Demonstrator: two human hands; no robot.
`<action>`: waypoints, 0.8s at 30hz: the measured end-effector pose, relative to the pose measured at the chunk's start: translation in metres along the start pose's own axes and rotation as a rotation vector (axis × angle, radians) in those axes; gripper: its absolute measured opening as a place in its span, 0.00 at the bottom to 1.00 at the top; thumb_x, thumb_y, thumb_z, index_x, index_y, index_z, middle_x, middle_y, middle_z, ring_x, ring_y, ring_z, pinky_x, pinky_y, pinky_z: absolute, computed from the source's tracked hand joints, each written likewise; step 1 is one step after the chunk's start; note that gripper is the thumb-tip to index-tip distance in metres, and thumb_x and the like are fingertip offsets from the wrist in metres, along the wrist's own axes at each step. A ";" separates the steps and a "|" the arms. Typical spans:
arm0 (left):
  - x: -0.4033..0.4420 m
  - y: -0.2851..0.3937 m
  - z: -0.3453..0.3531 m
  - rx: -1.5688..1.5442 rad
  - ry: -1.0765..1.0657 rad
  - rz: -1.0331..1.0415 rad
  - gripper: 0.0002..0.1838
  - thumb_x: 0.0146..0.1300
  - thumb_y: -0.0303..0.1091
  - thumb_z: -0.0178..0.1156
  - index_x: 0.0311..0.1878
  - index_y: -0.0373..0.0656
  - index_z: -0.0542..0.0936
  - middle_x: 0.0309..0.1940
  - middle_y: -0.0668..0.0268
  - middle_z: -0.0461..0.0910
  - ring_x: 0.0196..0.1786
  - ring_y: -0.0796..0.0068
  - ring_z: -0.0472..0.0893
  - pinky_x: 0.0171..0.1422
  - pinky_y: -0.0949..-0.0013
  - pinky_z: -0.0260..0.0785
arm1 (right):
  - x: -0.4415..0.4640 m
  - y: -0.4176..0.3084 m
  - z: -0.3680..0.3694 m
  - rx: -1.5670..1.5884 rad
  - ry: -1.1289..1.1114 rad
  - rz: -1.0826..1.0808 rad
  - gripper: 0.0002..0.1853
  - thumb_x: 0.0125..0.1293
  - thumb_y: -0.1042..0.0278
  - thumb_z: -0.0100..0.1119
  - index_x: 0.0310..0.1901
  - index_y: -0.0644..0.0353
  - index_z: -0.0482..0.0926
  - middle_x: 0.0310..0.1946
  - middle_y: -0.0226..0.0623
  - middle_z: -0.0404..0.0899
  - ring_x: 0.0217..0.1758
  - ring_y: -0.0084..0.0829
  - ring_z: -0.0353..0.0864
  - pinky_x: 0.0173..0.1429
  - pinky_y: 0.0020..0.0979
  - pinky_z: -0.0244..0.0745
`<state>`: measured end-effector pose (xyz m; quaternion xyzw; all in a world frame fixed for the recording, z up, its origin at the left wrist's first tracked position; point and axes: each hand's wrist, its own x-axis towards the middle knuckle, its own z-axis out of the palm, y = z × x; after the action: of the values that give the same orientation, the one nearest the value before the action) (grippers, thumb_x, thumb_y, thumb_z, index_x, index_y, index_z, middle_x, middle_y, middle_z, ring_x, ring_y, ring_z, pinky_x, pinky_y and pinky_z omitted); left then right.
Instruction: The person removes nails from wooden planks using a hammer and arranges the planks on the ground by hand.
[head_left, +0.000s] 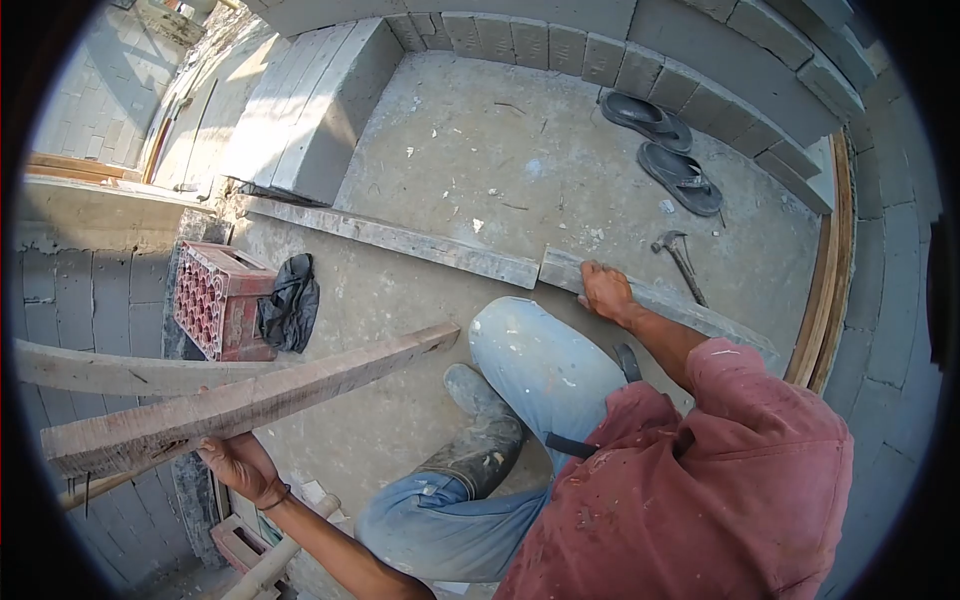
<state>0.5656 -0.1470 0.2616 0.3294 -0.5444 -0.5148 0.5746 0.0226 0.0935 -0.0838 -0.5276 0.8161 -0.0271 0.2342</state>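
My left hand point(240, 470) is closed around the underside of a long, rough wooden beam point(260, 400), near its left end. The beam is tilted, its far end reaching toward my knee; thin dark spikes like nails stick down at the near end. At the right, my right hand point(606, 292) grips the upper edge of a grey, cement-stained plank point(690, 318) on the floor. A second long board point(400, 240) lies almost end to end with that plank. Beyond the right hand, a claw hammer point(682, 266) lies on the concrete.
A red plastic crate point(245, 305) with a black crumpled cloth or bag point(290, 305) stands at left. Stacked grey blocks point(325, 100) sit behind it. Dark flip-flops point(680, 178) lie near the block wall point(560, 48). Wooden framing point(825, 270) edges the right side.
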 end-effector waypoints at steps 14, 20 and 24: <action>0.032 -0.023 0.003 -0.032 -0.089 0.092 0.32 0.84 0.37 0.58 0.84 0.43 0.60 0.80 0.55 0.70 0.79 0.61 0.71 0.88 0.49 0.58 | -0.006 -0.013 0.013 0.022 -0.034 0.018 0.32 0.60 0.60 0.79 0.60 0.66 0.73 0.58 0.56 0.82 0.61 0.58 0.85 0.66 0.52 0.81; 0.043 -0.030 0.032 -0.063 -0.106 0.073 0.33 0.84 0.36 0.59 0.85 0.45 0.60 0.77 0.59 0.73 0.77 0.63 0.72 0.86 0.50 0.60 | -0.002 -0.012 0.017 0.093 -0.173 0.089 0.50 0.61 0.52 0.79 0.76 0.67 0.62 0.76 0.63 0.67 0.80 0.63 0.66 0.80 0.62 0.65; 0.046 -0.028 0.077 -0.075 -0.240 0.034 0.34 0.83 0.38 0.60 0.85 0.45 0.59 0.77 0.59 0.72 0.79 0.57 0.71 0.87 0.47 0.58 | 0.000 -0.008 0.025 0.132 -0.386 0.184 0.70 0.59 0.36 0.79 0.89 0.59 0.40 0.89 0.65 0.35 0.92 0.68 0.33 0.82 0.84 0.38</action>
<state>0.4791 -0.1836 0.2630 0.2344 -0.5952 -0.5606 0.5259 0.0396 0.0951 -0.1034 -0.4298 0.7974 0.0422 0.4215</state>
